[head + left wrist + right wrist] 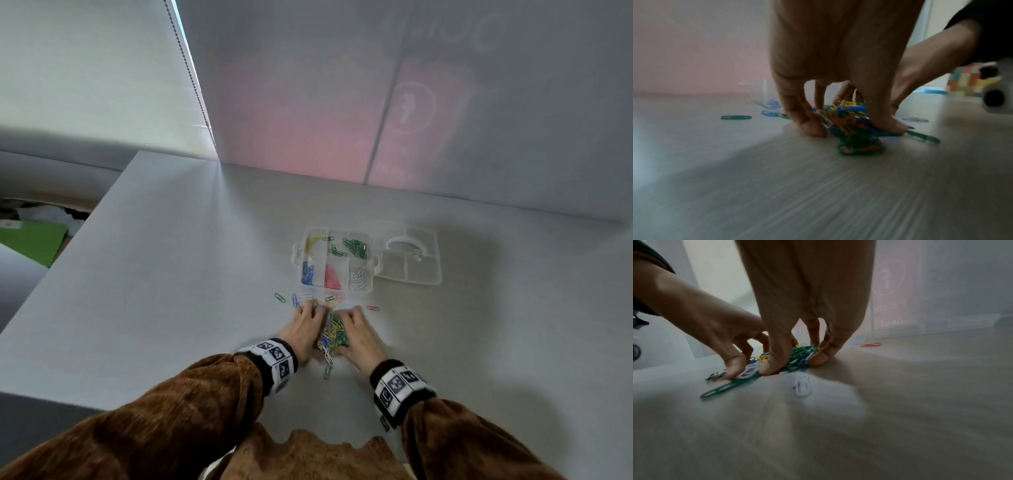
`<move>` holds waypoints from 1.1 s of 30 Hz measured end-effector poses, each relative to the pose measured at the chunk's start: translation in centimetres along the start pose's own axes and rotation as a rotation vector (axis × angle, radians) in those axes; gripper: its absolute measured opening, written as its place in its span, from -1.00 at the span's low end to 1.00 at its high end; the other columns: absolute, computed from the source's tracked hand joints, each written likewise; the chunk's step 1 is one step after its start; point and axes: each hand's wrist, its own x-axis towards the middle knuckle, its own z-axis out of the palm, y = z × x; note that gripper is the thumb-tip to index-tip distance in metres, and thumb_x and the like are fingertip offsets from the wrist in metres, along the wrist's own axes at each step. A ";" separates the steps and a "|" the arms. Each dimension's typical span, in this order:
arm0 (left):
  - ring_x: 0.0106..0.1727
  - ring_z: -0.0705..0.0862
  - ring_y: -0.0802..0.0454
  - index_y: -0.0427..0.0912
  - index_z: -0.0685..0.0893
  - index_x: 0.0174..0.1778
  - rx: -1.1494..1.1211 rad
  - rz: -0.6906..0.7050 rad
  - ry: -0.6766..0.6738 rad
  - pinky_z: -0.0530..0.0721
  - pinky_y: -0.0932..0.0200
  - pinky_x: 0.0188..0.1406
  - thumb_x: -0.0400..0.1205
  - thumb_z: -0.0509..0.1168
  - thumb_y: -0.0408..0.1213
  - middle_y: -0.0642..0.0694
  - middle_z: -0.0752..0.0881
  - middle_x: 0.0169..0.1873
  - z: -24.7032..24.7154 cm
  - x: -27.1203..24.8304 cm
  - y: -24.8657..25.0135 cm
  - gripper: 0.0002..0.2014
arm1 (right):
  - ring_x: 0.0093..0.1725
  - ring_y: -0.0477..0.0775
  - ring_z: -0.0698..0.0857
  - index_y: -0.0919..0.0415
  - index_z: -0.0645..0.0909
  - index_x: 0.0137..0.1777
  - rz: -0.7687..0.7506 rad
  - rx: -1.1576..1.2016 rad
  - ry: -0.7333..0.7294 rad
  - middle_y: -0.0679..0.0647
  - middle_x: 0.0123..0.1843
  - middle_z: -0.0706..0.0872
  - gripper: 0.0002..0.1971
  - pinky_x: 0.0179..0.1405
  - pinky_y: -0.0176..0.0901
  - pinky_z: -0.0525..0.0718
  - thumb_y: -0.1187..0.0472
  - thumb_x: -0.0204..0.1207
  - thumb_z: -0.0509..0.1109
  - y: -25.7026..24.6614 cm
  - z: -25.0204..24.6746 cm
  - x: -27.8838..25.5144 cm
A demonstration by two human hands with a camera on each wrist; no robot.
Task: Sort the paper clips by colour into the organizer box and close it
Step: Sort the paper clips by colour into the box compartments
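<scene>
A mixed pile of coloured paper clips (pixel 330 334) lies on the table, hemmed in from both sides by my hands. My left hand (pixel 310 320) cups its left side, thumb and fingers curled round the pile (pixel 849 123). My right hand (pixel 349 320) cups the right side, gripping clips (pixel 799 355) between thumb and fingers. Behind them the clear organizer box (pixel 369 291) stands open, lid (pixel 411 260) folded out to the right. Its compartments hold yellow (pixel 312 241), green (pixel 354 247), blue (pixel 307 274), red (pixel 331 278) and white clips (pixel 358 278).
Loose clips lie between the pile and the box: a green clip (pixel 280 297), a blue clip (pixel 294 299), a white clip (pixel 305 295) and a red clip (pixel 372 308). The table edge (pixel 68 246) falls away on the left; a wall stands behind the box.
</scene>
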 end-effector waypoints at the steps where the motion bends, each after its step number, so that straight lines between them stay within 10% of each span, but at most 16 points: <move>1: 0.35 0.40 -0.27 -0.25 0.18 0.53 -0.105 -0.032 -0.004 0.42 -0.08 0.39 0.29 0.59 -0.09 -0.26 0.30 0.34 -0.4 0.5 0.2 -0.02 | 0.31 0.07 0.46 0.23 0.38 0.40 -0.006 -0.016 0.018 0.14 0.32 0.39 -0.37 0.35 -0.30 0.31 0.27 0.34 0.54 -0.2 -0.1 0.6; 11: -0.18 0.69 -0.02 -0.30 0.58 0.19 -0.740 -0.110 -0.054 0.75 0.20 -0.11 0.52 0.33 -0.58 -0.13 0.65 -0.11 -2.6 1.3 -2.5 -0.67 | -0.22 0.03 0.67 0.11 0.61 -0.25 0.102 0.475 0.065 0.15 -0.15 0.69 -0.80 -0.30 -0.29 0.64 0.42 0.36 0.51 0.5 -2.0 1.8; 20: -0.16 0.70 -0.03 -0.41 0.56 0.15 -1.323 -0.197 -0.133 0.77 0.26 -0.21 0.61 0.12 -0.69 -0.21 0.67 -0.10 -3.9 0.6 -3.5 -0.74 | -0.24 -0.01 0.80 0.16 0.61 -0.18 0.169 0.775 0.039 0.12 -0.22 0.78 -0.85 -0.37 -0.18 0.77 0.43 0.50 0.38 0.1 -3.4 1.4; 28: -0.03 0.74 -0.25 -0.41 0.56 0.19 -1.845 -0.320 -0.320 0.66 -0.14 0.16 0.71 -0.01 -0.21 -0.38 0.70 0.03 -5.1 0.4 -3.0 -0.63 | -0.14 -0.07 0.77 0.24 0.68 -0.15 0.077 0.658 0.124 0.10 -0.16 0.81 -0.94 -0.01 -0.34 0.64 0.26 0.45 0.48 -0.5 -4.8 1.4; 33: 0.06 0.73 -0.31 -0.44 0.61 0.22 -1.953 -0.299 -0.371 0.68 -0.14 0.17 0.72 -0.02 0.06 -0.39 0.73 0.04 -5.1 0.4 -2.9 -0.40 | -0.30 -0.12 0.65 0.15 0.64 -0.20 0.067 0.708 0.140 0.01 -0.28 0.73 -0.94 -0.23 -0.37 0.58 0.29 0.49 0.42 -1.5 -5.9 1.1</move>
